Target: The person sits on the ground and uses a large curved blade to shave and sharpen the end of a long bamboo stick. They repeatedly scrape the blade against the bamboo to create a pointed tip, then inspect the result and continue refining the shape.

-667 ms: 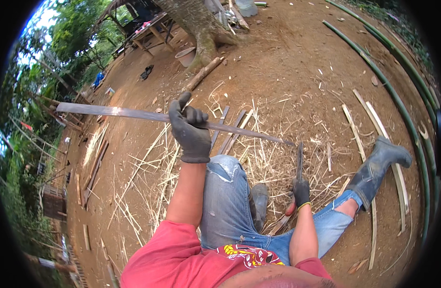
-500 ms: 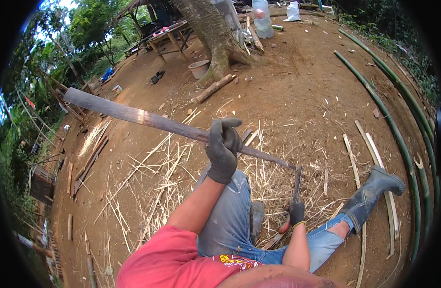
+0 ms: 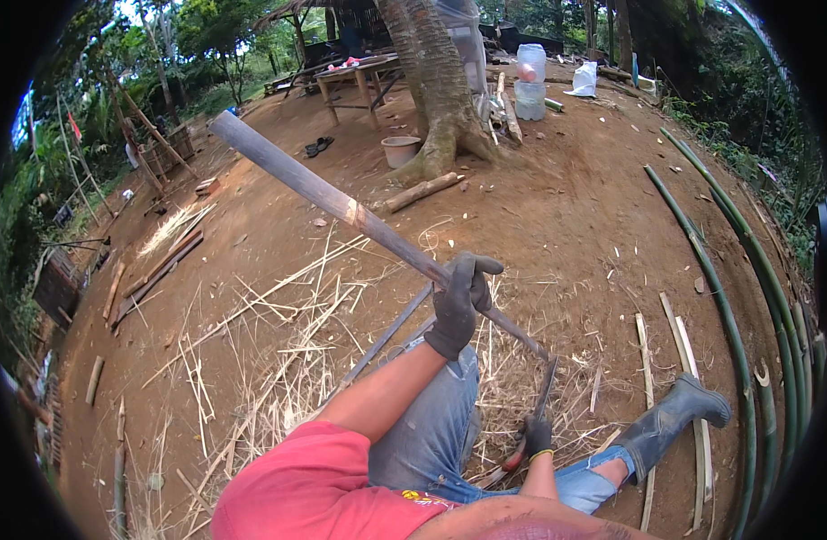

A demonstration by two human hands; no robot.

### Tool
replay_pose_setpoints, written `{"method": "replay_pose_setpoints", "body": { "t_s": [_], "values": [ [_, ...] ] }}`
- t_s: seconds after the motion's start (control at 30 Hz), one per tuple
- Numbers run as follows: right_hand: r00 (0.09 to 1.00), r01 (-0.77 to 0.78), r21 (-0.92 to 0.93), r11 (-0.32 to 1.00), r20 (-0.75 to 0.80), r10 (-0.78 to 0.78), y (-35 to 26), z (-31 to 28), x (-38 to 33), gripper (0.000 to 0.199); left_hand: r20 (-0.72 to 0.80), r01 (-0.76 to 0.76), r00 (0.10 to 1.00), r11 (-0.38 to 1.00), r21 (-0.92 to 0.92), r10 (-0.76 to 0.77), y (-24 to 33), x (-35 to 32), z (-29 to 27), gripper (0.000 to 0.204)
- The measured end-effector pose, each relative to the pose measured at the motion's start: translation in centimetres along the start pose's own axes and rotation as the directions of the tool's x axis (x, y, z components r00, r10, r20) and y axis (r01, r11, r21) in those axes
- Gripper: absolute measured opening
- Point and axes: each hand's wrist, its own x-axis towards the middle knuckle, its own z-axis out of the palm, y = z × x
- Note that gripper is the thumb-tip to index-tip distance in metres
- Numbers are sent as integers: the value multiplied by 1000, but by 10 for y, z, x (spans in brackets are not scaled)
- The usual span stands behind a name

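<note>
My left hand (image 3: pixel 457 306), in a dark work glove, is closed round a long, dark bamboo slat (image 3: pixel 296 175) with a pale band at its node. The slat slants from far left down towards my right knee area, its thin end low. My right hand (image 3: pixel 537 436), gloved too, grips a long-bladed knife (image 3: pixel 547 385). Its blade points up, the tip by the slat's lower end; whether they touch I cannot tell. A red part of the knife's handle (image 3: pixel 512 461) shows below my right hand.
Pale shavings and thin strips (image 3: pixel 287 387) litter the soil round my legs. Long green bamboo poles (image 3: pixel 715 279) lie at the right, near my boot (image 3: pixel 670 418). Ahead stand a tree (image 3: pixel 431 90), a pot (image 3: pixel 400 151) and a wooden table (image 3: pixel 359 72).
The slat slopes more steeply, its upper end shifted right in view. My left hand appears further right and lower; the knife leans more. The whole view has tilted up and shifted.
</note>
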Motion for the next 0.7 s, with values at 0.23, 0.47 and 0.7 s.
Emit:
{"method": "replay_pose_setpoints", "body": {
  "t_s": [0.23, 0.47, 0.7],
  "values": [
    [997, -79, -21, 997, 7, 80, 0, 0, -3, 22, 30, -7, 1000, 998, 57, 5, -5, 3, -3, 48],
    [990, -139, 26, 990, 31, 138, 4, 1, -3, 22, -2, 16, 1000, 997, 71, -16, -8, 5, -8, 45],
    [987, -163, 29, 986, 0, 163, 5, 3, -3, 24, -60, 123, 992, 968, 218, -112, -19, 5, -12, 36]
  ]
}}
